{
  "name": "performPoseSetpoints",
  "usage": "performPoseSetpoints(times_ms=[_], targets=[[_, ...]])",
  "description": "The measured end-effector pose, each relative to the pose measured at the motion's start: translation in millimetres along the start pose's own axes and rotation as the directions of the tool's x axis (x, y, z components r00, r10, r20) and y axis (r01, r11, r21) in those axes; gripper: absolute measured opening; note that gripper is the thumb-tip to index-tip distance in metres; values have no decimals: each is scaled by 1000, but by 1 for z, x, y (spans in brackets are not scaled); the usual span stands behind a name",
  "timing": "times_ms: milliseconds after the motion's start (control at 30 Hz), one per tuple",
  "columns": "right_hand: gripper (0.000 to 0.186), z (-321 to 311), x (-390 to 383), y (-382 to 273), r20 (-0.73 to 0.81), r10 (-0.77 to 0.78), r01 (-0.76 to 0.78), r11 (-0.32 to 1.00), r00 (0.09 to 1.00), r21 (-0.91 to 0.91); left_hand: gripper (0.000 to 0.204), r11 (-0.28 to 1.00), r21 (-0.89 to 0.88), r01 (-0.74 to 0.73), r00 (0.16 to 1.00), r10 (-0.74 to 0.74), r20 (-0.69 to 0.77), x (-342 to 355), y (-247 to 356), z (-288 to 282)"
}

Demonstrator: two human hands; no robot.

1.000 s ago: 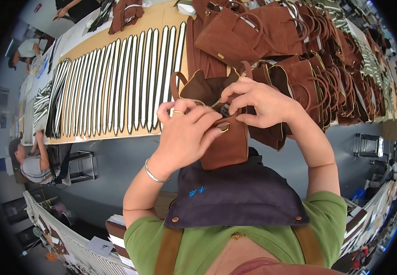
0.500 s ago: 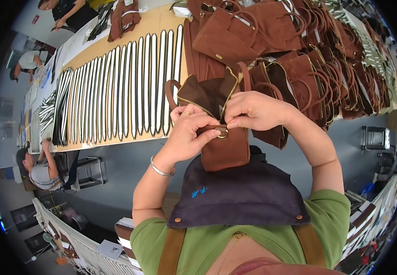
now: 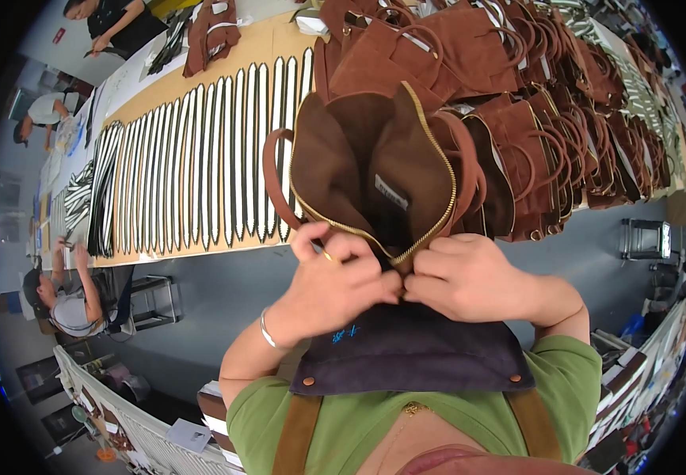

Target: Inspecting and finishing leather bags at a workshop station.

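Observation:
A brown handbag (image 3: 343,150) gapes wide open in front of me, its dark lining and a small pale label (image 3: 391,192) inside showing. A gold-toothed zipper (image 3: 447,170) runs round its mouth, and a brown handle loops out at either side. My left hand (image 3: 339,273) is closed on the bag's near edge at the left of the zipper's end. Close beside it, my right hand (image 3: 466,279) pinches the same edge from the right. The bag's near end is hidden behind my fingers.
Many more brown handbags (image 3: 549,142) crowd the table at the right. Long black-and-white strips (image 3: 200,166) lie side by side on the tan tabletop at the left. Co-workers stand at the far left, one person (image 3: 70,297) near the table's corner. A dark stool (image 3: 645,240) stands at the right.
The bag has tipped so that its opening faces me and its inside shows. Both hands have come lower and nearer to my apron, still at the bag's near end.

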State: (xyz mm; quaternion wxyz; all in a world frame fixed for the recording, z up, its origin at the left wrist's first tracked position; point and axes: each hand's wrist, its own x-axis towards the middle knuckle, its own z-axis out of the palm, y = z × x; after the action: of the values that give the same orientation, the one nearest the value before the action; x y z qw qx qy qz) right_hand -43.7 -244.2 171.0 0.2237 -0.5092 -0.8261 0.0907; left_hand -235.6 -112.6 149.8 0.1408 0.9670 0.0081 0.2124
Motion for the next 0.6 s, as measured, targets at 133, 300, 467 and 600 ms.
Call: performPoseSetpoints(times_ms=[133, 300, 467, 600], targets=[[17, 84, 5, 24, -41, 268, -270, 961, 963, -66, 18, 987, 117, 109, 993, -113, 33, -28, -37, 54], [20, 87, 31, 41, 87, 385, -393, 913, 919, 106, 19, 923, 113, 368, 930, -368, -21, -69, -29, 84], [37, 105, 64, 79, 375, 505, -472, 863, 778, -183, 18, 902, 77, 426, 901, -414, -129, -78, -15, 106], [43, 144, 57, 94, 614, 441, -499, 862, 655, -88, 27, 847, 8, 532, 826, -517, -223, -84, -7, 112]])
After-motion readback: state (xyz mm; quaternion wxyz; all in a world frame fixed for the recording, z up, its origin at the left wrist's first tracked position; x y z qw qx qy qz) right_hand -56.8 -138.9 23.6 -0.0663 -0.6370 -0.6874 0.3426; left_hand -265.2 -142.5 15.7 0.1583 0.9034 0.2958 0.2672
